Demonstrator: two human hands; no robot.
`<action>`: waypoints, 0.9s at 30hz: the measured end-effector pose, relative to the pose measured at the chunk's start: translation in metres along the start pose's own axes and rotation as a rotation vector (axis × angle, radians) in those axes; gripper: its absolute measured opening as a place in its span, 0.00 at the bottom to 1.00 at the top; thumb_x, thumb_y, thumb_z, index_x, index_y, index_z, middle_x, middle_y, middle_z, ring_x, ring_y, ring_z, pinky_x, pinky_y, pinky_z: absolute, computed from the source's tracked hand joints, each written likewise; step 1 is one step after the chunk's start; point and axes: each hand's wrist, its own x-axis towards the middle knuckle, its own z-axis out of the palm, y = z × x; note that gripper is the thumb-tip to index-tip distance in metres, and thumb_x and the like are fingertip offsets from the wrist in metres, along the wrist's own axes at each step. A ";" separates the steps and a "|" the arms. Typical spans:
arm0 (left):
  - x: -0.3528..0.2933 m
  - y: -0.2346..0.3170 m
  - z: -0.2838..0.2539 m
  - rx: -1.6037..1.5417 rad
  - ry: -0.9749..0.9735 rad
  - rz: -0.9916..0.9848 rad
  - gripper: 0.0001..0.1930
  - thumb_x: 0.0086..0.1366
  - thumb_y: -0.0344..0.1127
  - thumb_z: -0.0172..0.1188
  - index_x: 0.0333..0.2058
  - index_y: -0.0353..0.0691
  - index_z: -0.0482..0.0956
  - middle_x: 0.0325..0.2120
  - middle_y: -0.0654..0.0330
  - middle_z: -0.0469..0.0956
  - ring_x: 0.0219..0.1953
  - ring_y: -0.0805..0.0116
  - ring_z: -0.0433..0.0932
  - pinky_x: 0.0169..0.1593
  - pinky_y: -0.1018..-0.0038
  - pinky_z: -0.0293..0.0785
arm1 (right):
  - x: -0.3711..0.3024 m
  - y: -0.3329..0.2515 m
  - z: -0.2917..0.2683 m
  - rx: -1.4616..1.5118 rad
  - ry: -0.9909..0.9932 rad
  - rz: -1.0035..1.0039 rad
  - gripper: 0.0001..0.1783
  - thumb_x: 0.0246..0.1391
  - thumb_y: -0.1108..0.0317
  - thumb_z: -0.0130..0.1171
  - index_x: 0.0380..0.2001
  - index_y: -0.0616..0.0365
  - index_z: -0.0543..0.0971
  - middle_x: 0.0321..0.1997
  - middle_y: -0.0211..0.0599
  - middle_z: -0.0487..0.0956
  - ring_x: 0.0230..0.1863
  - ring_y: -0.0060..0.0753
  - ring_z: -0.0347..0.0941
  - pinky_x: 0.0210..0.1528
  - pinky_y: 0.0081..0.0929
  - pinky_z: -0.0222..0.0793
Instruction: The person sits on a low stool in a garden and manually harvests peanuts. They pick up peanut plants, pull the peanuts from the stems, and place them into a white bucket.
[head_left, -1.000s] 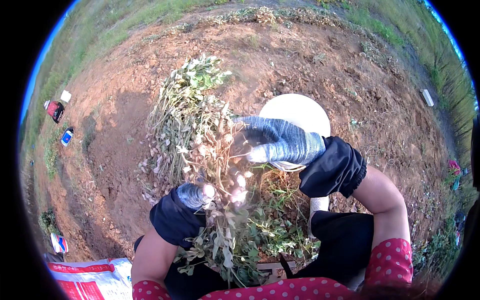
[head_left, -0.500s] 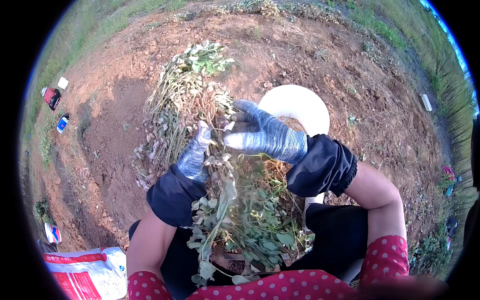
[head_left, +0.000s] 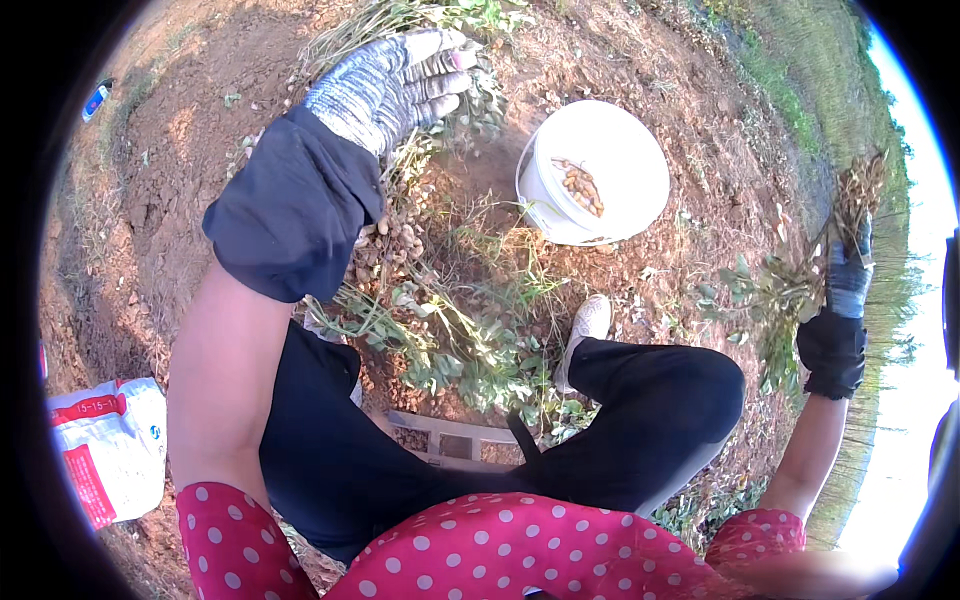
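Round white plastic bucket (head_left: 628, 150): right of centre in my remote view, on brown soil (head_left: 170, 200); tan peanut pods (head_left: 583, 192) inside. Green leafy plants (head_left: 450, 345): left of the bucket and nearer the lap. White-and-red sack (head_left: 125, 445): far left. Grey knit-gloved left hand (head_left: 385, 92): over the plants. Grey knit-gloved right hand (head_left: 848, 280): far right, around a green-brown leafy bunch (head_left: 788, 290).

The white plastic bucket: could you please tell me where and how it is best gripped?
The bucket seems best gripped by its round rim, thumb inside, from above at the person's right: its mouth opens upward, and tan oval peanuts lie toward the left.
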 end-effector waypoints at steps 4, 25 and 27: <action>-0.004 0.002 -0.022 -0.118 -0.082 0.058 0.17 0.65 0.39 0.48 0.48 0.35 0.70 0.42 0.55 0.75 0.45 0.63 0.74 0.49 0.71 0.73 | -0.141 0.092 -0.097 -0.495 -0.318 0.528 0.19 0.51 0.73 0.56 0.47 0.63 0.71 0.43 0.40 0.77 0.44 0.31 0.73 0.46 0.26 0.67; -0.033 0.037 -0.016 0.047 0.180 0.020 0.18 0.64 0.39 0.49 0.50 0.36 0.69 0.43 0.56 0.74 0.46 0.63 0.74 0.51 0.71 0.71 | -0.165 -0.305 0.389 0.463 -1.396 0.329 0.55 0.40 0.37 0.60 0.60 0.68 0.52 0.63 0.55 0.57 0.65 0.48 0.50 0.64 0.32 0.47; -0.023 0.033 -0.032 0.039 0.096 0.045 0.18 0.64 0.39 0.49 0.50 0.37 0.69 0.43 0.56 0.75 0.45 0.63 0.74 0.49 0.71 0.71 | -0.218 -0.314 0.439 0.445 -1.369 0.417 0.47 0.42 0.43 0.63 0.55 0.68 0.61 0.52 0.53 0.70 0.53 0.43 0.67 0.52 0.31 0.63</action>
